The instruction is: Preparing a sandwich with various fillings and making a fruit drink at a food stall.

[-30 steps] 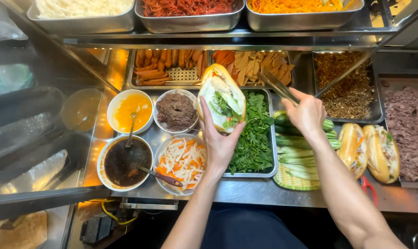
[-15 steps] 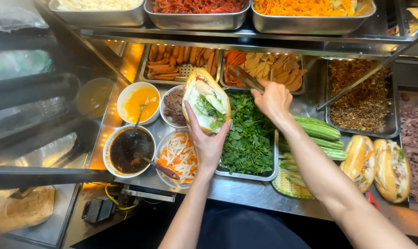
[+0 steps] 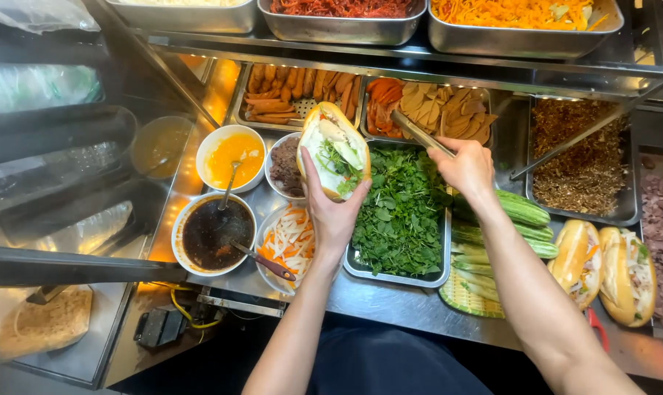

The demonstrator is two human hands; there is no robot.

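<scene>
Head view, left hand: the left hand [image 3: 331, 208] is curled from below around an open sandwich roll [image 3: 333, 150], fingers wrapped up its near side, and holds it above the tabletop between the small bowls and the herb tray.
Head view, right hand: the right hand [image 3: 466, 167] is closed on a pair of metal tongs [image 3: 420, 134], whose tips reach far and left into the tray of sliced meats [image 3: 437, 111].
Sandwich roll: split lengthwise, with pale slices and a few green leaves showing inside; its open side faces up towards the camera.
How the roll will handle: likely light, with a crisp crust that dents or cracks under a hard squeeze and a loose filling that can slide out if tipped. The best hold looks to be a cradle under the closed hinge, as it is held here.
Tongs: thin, stiff metal, probably slick if greasy; held near the hinge end.
Near left: a bowl of dark sauce [image 3: 214, 232] with a spoon in it, and a bowl of shredded carrot and white radish [image 3: 287, 238] just beside it.
Farther left: a bowl of orange sauce [image 3: 231, 157] and a bowl of brown paste [image 3: 284, 164], partly hidden behind the roll.
Centre: a tray of green herbs [image 3: 401, 219], directly beneath the right wrist.
Right: cucumber spears [image 3: 518, 212] on a woven mat, and two filled rolls [image 3: 609, 267] lying on the tabletop [image 3: 390, 303].
Far shelf: trays of red and orange shreds.
</scene>
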